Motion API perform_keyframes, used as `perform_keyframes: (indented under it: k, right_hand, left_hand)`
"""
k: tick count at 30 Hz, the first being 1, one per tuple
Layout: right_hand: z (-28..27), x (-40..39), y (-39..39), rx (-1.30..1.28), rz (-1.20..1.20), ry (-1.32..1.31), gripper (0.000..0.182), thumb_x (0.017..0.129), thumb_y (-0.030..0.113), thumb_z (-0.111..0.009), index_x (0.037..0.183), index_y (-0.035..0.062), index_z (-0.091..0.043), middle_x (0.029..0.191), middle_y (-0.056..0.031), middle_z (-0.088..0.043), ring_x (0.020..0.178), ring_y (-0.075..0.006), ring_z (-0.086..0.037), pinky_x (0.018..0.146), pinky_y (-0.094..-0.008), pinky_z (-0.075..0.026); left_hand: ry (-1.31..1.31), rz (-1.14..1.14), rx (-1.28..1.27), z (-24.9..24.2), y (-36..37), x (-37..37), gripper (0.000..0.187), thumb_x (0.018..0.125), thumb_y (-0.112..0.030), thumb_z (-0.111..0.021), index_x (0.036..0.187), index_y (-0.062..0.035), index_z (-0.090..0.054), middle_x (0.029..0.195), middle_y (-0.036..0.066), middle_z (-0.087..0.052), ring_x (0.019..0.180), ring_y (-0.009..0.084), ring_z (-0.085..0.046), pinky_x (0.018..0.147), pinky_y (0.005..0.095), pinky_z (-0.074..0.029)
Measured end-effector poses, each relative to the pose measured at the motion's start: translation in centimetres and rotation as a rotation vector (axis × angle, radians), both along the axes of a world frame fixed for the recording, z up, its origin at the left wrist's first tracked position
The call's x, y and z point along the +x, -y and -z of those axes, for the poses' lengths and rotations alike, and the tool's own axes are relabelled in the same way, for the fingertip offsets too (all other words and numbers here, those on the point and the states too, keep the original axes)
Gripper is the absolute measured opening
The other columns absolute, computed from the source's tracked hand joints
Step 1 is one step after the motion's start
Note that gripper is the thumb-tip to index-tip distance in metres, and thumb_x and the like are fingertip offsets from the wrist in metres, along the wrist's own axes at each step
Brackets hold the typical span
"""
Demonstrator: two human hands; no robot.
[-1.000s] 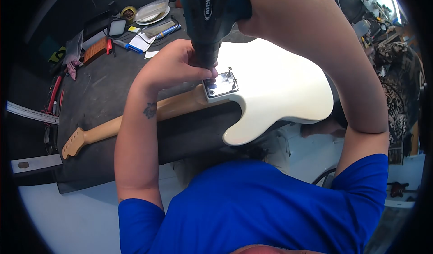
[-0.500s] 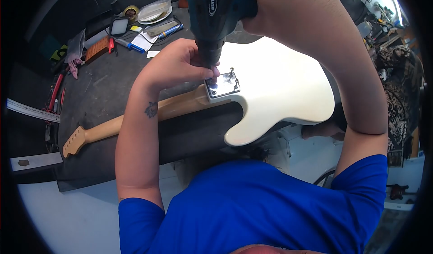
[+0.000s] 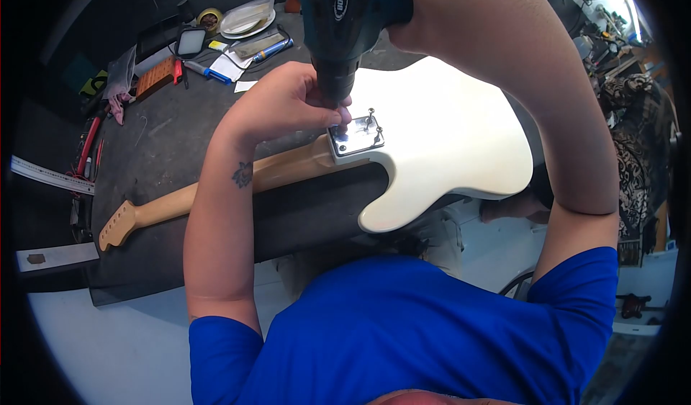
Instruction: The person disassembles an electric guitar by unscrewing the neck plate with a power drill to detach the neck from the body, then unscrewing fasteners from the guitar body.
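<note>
A white electric guitar body (image 3: 450, 135) lies face down, its pale wooden neck (image 3: 281, 171) pointing left. At the neck joint sits a shiny metal neck plate (image 3: 357, 140). Two screws stand up from its right side; one sits low in its lower left corner. My right hand (image 3: 416, 27) grips a dark teal power drill (image 3: 338, 34), held upright with its chuck down over the plate's upper left corner. Just under the chuck, my left hand (image 3: 291, 102) pinches thumb and fingers together. What they hold is hidden behind the fingertips and chuck.
The guitar rests on a dark workbench (image 3: 194, 142). Along the back lie a tape roll (image 3: 209, 20), a white dish (image 3: 248, 22), a blue marker-like tube (image 3: 270, 51) and a brown block (image 3: 154, 78). Metal rulers (image 3: 57, 256) lie at the left edge.
Hardly anything differs. The drill and both hands stay over the same corner of the plate, with only a very slight shift.
</note>
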State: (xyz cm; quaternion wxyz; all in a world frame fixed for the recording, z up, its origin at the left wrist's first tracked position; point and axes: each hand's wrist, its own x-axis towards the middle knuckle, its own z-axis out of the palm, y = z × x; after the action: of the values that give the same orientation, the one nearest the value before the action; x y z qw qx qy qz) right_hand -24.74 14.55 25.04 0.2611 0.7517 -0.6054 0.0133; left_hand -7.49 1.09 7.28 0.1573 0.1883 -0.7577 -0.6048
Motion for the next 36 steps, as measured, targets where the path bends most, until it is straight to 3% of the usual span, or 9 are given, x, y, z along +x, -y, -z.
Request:
perform_keyframes:
  k: [3,6,12,15,18,20,24,30,36]
  right_hand:
    - [0.0,0.0,0.1,-0.026,0.001,0.002,0.054,0.087,0.022,-0.085,0.113,-0.0070,-0.048,0.079,-0.0186,-0.070,0.079,-0.0352,-0.075,0.069,-0.0388,-0.060]
    - [-2.6,0.5,0.2,0.179,0.052,0.123,0.054,0.087,0.023,-0.085,0.113,-0.0068,-0.047,0.079,-0.0181,-0.070,0.078,-0.0350,-0.074,0.069,-0.0389,-0.060]
    - [0.0,-1.1,0.5,-0.050,-0.127,0.004,0.053,0.089,0.022,-0.084,0.112,-0.0064,-0.047,0.077,-0.0168,-0.069,0.075,-0.0340,-0.074,0.067,-0.0391,-0.060]
    - [-1.0,-0.8,-0.1,0.040,-0.157,0.005,0.054,0.088,0.022,-0.084,0.112,-0.0066,-0.046,0.076,-0.0163,-0.069,0.075,-0.0335,-0.074,0.067,-0.0389,-0.060]
    - [-5.0,2.9,-0.3,0.294,0.118,0.107,0.054,0.088,0.023,-0.085,0.112,-0.0067,-0.046,0.076,-0.0159,-0.069,0.074,-0.0330,-0.074,0.067,-0.0387,-0.060]
    - [-4.8,3.7,0.0,0.272,0.209,0.072,0.054,0.088,0.023,-0.085,0.113,-0.0067,-0.046,0.075,-0.0156,-0.070,0.073,-0.0325,-0.074,0.067,-0.0386,-0.060]
    - [-0.7,0.2,0.3,-0.021,0.010,-0.075,0.054,0.088,0.024,-0.085,0.112,-0.0066,-0.047,0.074,-0.0153,-0.070,0.071,-0.0314,-0.074,0.065,-0.0385,-0.060]
    - [-1.3,2.1,-0.1,-0.007,0.126,-0.078,0.055,0.087,0.025,-0.085,0.112,-0.0072,-0.049,0.073,-0.0146,-0.069,0.068,-0.0307,-0.073,0.064,-0.0377,-0.060]
    - [-0.3,-0.2,0.9,-0.123,-0.047,-0.078,0.053,0.086,0.021,-0.084,0.113,-0.0080,-0.049,0.074,-0.0153,-0.069,0.069,-0.0309,-0.073,0.063,-0.0376,-0.059]
  left_hand:
    - [-0.003,0.005,0.018,-0.1,0.0,0.1,0.024,0.089,0.003,-0.076,0.112,0.0028,-0.071,0.100,0.011,-0.079,0.096,0.0189,-0.078,0.094,0.0338,-0.060]
    - [-0.010,0.013,0.064,-0.4,-0.2,0.2,0.024,0.090,0.005,-0.072,0.113,0.0034,-0.070,0.101,0.012,-0.079,0.097,0.0201,-0.078,0.093,0.0341,-0.061]
    - [-0.024,-0.010,0.110,-0.6,-0.4,0.2,0.024,0.091,0.008,-0.067,0.114,0.0043,-0.069,0.103,0.013,-0.078,0.097,0.0219,-0.078,0.091,0.0345,-0.062]
    - [-0.034,-0.020,0.125,-0.7,-0.5,0.3,0.024,0.091,0.008,-0.068,0.115,0.0046,-0.069,0.103,0.013,-0.078,0.097,0.0224,-0.078,0.092,0.0346,-0.063]
    - [-0.047,-0.024,0.122,-0.7,-0.6,0.3,0.024,0.091,0.009,-0.069,0.115,0.0049,-0.069,0.104,0.013,-0.078,0.097,0.0227,-0.078,0.092,0.0347,-0.063]
    - [-0.054,-0.022,0.121,-0.7,-0.5,0.3,0.024,0.091,0.009,-0.069,0.115,0.0049,-0.069,0.104,0.013,-0.078,0.097,0.0227,-0.078,0.092,0.0347,-0.063]
    - [-0.068,-0.014,0.087,-0.3,-0.2,0.3,0.024,0.091,0.010,-0.070,0.114,0.0046,-0.069,0.104,0.013,-0.078,0.097,0.0221,-0.078,0.092,0.0348,-0.063]
    - [-0.051,-0.014,0.050,-0.4,0.0,0.4,0.027,0.089,0.010,-0.069,0.115,0.0037,-0.070,0.106,0.013,-0.078,0.101,0.0198,-0.077,0.093,0.0335,-0.063]
    - [-0.061,-0.020,0.029,-0.5,0.0,0.6,0.029,0.087,0.011,-0.068,0.115,0.0030,-0.071,0.107,0.013,-0.079,0.104,0.0188,-0.076,0.092,0.0324,-0.062]
